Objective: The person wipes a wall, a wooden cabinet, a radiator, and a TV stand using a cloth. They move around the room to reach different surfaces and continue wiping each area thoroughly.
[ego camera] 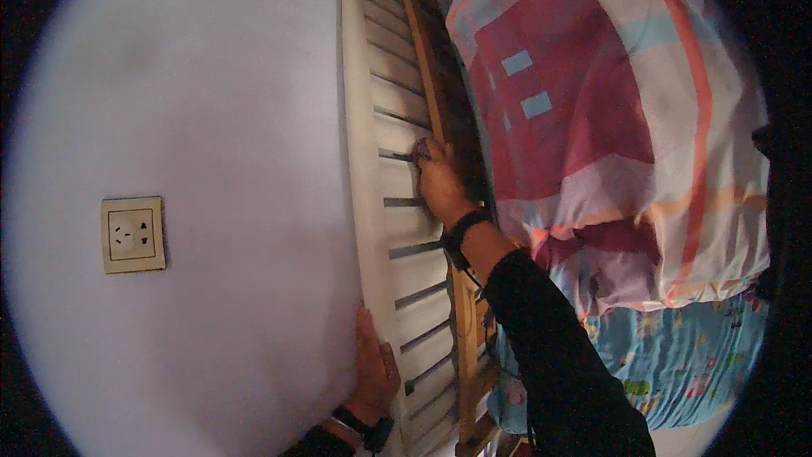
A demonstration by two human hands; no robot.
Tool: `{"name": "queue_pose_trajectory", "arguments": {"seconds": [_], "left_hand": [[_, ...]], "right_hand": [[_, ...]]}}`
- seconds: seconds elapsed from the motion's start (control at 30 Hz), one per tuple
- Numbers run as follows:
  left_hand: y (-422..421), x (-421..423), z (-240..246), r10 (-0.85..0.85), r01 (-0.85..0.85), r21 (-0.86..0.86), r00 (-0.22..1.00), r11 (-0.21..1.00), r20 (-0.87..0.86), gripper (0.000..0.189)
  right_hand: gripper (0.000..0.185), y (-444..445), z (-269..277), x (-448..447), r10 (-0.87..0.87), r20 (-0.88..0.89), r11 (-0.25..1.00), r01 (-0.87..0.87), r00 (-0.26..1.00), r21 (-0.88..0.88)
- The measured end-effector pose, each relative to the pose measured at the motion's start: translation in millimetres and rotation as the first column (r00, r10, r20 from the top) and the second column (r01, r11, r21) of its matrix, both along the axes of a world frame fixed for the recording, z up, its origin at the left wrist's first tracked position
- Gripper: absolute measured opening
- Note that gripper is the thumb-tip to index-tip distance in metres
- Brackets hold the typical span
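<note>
A white radiator (374, 171) with dark gaps between its sections runs lengthwise through the view, beside the wall (254, 139). My right hand (442, 181) reaches over to the sections' face and pinches a small dark purple cloth (420, 150) against it, at one of the gaps. The fingertips are partly hidden by the hand's own back. Lower down, my left hand (375, 362) lies against the radiator's top edge by the wall, with no object visible in it. Both wrists wear dark bands.
A wooden rail (466, 324) runs close along the radiator, leaving a narrow gap. To the right lies bedding (571, 108) in pink, maroon and white, with blue patterned fabric (685, 362) below it. A wall socket (133, 235) is at the left. Thin dark cords hang near my right forearm.
</note>
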State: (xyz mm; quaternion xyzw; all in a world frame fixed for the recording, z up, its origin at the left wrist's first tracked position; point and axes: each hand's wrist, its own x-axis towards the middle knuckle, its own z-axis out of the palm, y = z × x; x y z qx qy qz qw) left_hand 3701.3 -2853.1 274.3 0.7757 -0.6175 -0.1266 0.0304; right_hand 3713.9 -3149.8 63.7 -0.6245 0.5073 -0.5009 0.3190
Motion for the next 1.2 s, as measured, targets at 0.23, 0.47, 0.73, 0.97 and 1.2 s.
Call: {"name": "queue_pose_trajectory", "arguments": {"seconds": [0.23,0.47,0.73,0.97,1.2], "left_hand": [[-1.3,0.1,0.4,-0.011,0.011,0.007,0.998,1.0,0.057,0.056],[3.2,9.5,-13.8,-0.065,0.072,-0.117,0.996,0.991,0.069,0.054],[3.2,13.5,-17.4,-0.121,0.128,-0.178,0.991,0.976,0.047,0.053],[0.6,23.0,-24.8,-0.22,0.233,-0.254,0.972,0.939,0.082,0.053],[42.6,-3.4,-10.6,-0.085,0.079,-0.234,0.996,0.969,-0.017,0.06]], "right_hand": [[0.021,-25.1,1.4,-3.3,0.247,-0.373,0.969,-0.238,0.894,0.069],[0.018,4.6,-2.9,-49.1,0.254,-0.748,0.832,-0.533,0.613,-0.154],[0.016,150.5,16.0,-116.7,0.494,0.054,0.87,-0.493,0.868,-0.021],[0.03,292.9,12.5,-131.3,0.381,0.212,0.894,-0.417,0.9,0.165],[0.031,340.2,10.0,-122.0,0.328,0.033,0.918,-0.327,0.944,0.226]]}}
